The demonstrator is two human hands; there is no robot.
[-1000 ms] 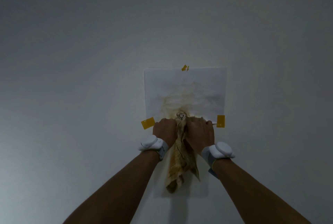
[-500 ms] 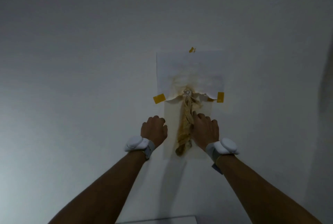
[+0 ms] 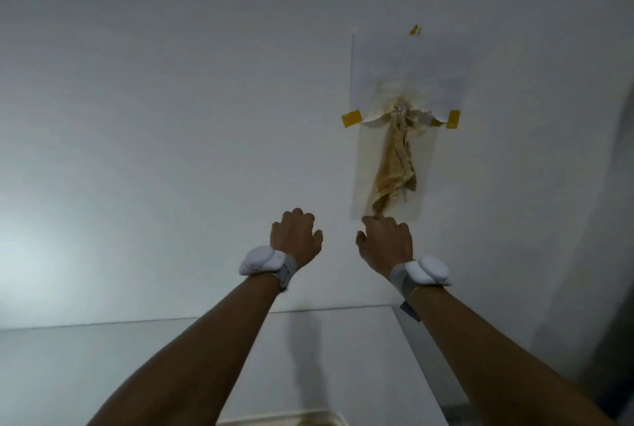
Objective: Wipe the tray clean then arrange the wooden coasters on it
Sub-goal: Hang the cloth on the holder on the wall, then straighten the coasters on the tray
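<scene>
Stained cloth (image 3: 394,168) hanging from hook (image 3: 399,112)

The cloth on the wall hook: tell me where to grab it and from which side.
Take the cloth at its loose lower end, coming up from below with the right hand, whose fingertips are already at that tip. It hangs bunched and narrow from the hook, so a pinch around the tail and a lift should probably free it.

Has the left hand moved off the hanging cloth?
Yes. The left hand has dropped down the wall, from beside the hook to below the cloth.
</scene>
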